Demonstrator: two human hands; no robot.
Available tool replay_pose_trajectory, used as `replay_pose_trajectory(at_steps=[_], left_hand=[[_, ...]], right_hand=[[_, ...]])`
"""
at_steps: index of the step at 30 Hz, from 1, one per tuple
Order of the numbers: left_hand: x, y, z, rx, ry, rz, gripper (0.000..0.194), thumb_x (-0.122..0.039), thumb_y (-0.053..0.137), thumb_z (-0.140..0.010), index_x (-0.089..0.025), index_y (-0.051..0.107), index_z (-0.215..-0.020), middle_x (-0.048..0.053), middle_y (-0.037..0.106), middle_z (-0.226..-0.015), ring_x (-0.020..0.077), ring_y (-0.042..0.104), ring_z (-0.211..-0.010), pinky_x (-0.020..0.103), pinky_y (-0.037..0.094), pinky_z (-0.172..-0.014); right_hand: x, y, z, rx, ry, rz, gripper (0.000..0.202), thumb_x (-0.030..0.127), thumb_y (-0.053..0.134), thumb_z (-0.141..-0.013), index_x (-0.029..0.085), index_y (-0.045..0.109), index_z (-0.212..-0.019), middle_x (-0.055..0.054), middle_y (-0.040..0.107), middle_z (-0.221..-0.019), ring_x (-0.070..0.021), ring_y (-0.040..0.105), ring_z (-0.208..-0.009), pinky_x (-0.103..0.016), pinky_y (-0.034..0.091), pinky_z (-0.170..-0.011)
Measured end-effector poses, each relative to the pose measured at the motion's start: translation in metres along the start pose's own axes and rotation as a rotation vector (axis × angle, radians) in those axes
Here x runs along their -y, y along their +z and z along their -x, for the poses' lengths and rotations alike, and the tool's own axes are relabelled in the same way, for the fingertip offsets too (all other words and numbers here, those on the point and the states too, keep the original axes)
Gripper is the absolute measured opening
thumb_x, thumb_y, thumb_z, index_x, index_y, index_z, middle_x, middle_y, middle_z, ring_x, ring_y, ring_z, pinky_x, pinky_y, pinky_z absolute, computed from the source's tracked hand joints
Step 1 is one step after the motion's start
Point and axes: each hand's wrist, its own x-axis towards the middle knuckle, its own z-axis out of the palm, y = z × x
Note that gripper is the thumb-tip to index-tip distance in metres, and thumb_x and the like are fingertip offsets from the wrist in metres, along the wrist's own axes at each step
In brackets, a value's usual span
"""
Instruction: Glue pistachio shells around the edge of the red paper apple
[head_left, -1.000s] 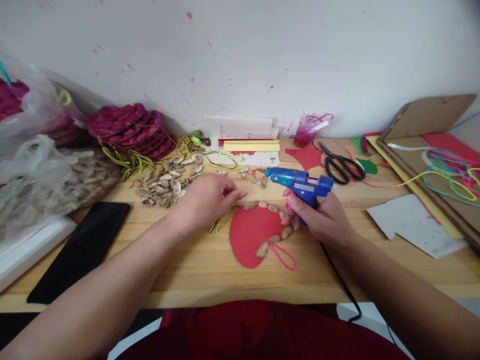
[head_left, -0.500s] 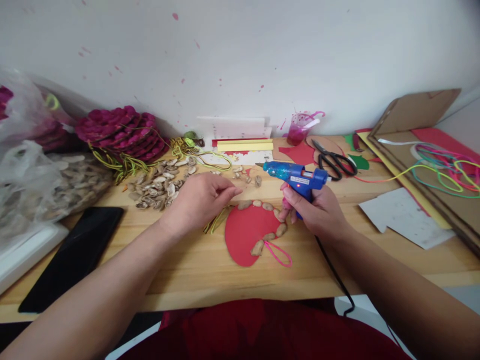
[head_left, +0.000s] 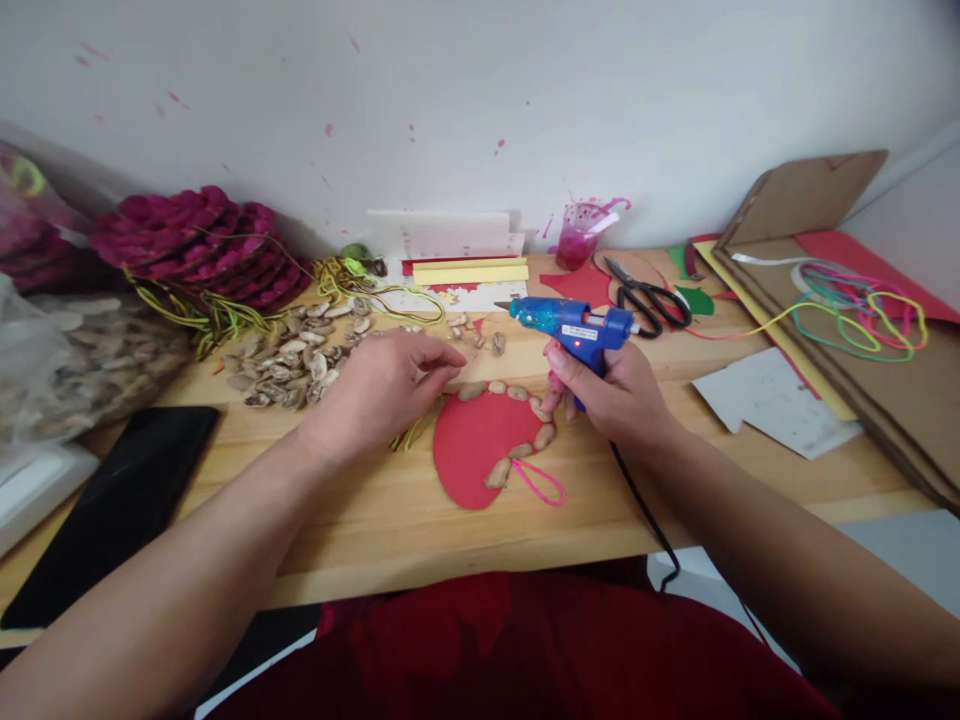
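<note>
A red heart-shaped card (head_left: 476, 450) lies on the table, with several peanut shells (head_left: 544, 437) along its upper and right edges. A pink string loop (head_left: 544, 485) sticks out at its right side. My right hand (head_left: 611, 385) grips a blue glue gun (head_left: 570, 325) above the heart's right edge, its nozzle facing left and a small red light lit. My left hand (head_left: 397, 380) is over the heart's upper left, thumb and fingers pinched together; whatever they hold is too small or hidden to make out. Left of it spreads a pile of peanut shells (head_left: 292, 355).
Black scissors (head_left: 649, 300) lie behind the glue gun, near a cup of pink liquid (head_left: 579, 240). Cardboard and coloured cords (head_left: 855, 310) are at right. Stacked magenta pieces (head_left: 199, 245), a bag of shells (head_left: 97, 355) and a black phone-like slab (head_left: 112, 510) are at left.
The whole view has shifted, so everything appears a little further left and higher. Both hands keep nearly the same place over the heart, the glue gun still in my right hand.
</note>
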Motion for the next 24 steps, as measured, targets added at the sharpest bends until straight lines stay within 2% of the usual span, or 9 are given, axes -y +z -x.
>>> replay_pose_trajectory(at_steps=[3, 14, 21, 24], left_hand=[[-0.0034, 0.0015, 0.0005, 0.018, 0.016, 0.008, 0.026, -0.025, 0.058, -0.089, -0.022, 0.078, -0.105, 0.003, 0.080, -0.101, 0.0202, 0.070, -0.087, 0.033, 0.052, -0.082], [-0.0061, -0.0023, 0.0002, 0.046, 0.020, -0.003, 0.023, -0.031, 0.059, -0.092, -0.021, 0.078, -0.087, 0.003, 0.078, -0.084, 0.0199, 0.067, -0.079, 0.031, 0.048, -0.072], [-0.0057, -0.0010, 0.0016, 0.032, 0.030, -0.008, 0.024, -0.024, 0.058, -0.091, -0.021, 0.078, -0.103, 0.005, 0.079, -0.097, 0.0212, 0.069, -0.086, 0.033, 0.051, -0.080], [-0.0061, 0.0000, 0.0027, 0.049, 0.028, 0.008, 0.020, -0.028, 0.062, -0.090, -0.022, 0.078, -0.100, 0.004, 0.079, -0.095, 0.0210, 0.069, -0.086, 0.032, 0.050, -0.079]], right_hand=[[0.0000, -0.0002, -0.0004, -0.004, 0.006, 0.000, 0.030, 0.045, 0.068, -0.093, 0.018, 0.061, -0.085, 0.002, 0.062, -0.066, -0.0161, 0.073, -0.054, -0.021, 0.050, -0.039], [0.0052, -0.0015, 0.0006, -0.017, 0.026, 0.020, 0.033, 0.050, 0.070, -0.091, 0.018, 0.062, -0.086, 0.002, 0.062, -0.066, -0.0168, 0.072, -0.054, -0.022, 0.049, -0.040], [0.0043, -0.0026, 0.0006, -0.018, 0.016, 0.032, 0.035, 0.052, 0.070, -0.090, 0.018, 0.061, -0.085, 0.001, 0.062, -0.066, -0.0172, 0.072, -0.054, -0.022, 0.049, -0.039], [0.0049, -0.0027, 0.0006, -0.020, 0.026, 0.039, 0.036, 0.051, 0.071, -0.090, 0.018, 0.060, -0.084, 0.001, 0.062, -0.066, -0.0180, 0.073, -0.055, -0.022, 0.049, -0.040]])
